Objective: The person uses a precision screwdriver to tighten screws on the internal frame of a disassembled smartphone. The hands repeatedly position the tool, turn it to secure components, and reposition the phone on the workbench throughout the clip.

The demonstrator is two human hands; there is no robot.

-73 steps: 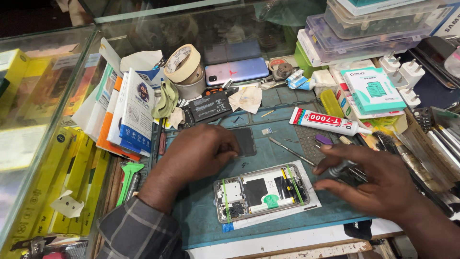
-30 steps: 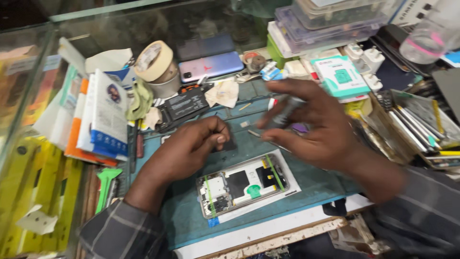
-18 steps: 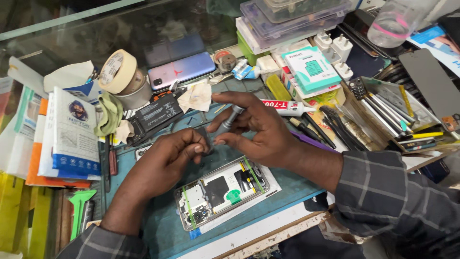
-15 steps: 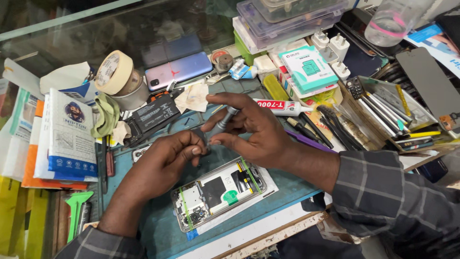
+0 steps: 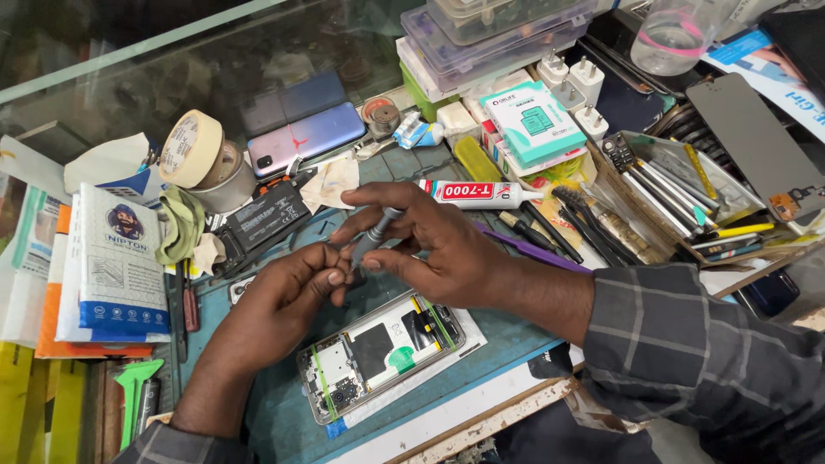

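A small grey screwdriver [image 5: 375,234] is pinched between the thumb and fingers of the right hand [image 5: 430,245], tip pointed down-left. That tip is met by the curled fingertips of the left hand [image 5: 288,301], closed around it; whether something tiny is held there can't be told. Just below both sets of fingers, an opened phone [image 5: 382,352] is laid on the teal mat [image 5: 258,404]. A glue tube [image 5: 477,193] is seen just past the right fingers, tape rolls [image 5: 202,159] further out left.
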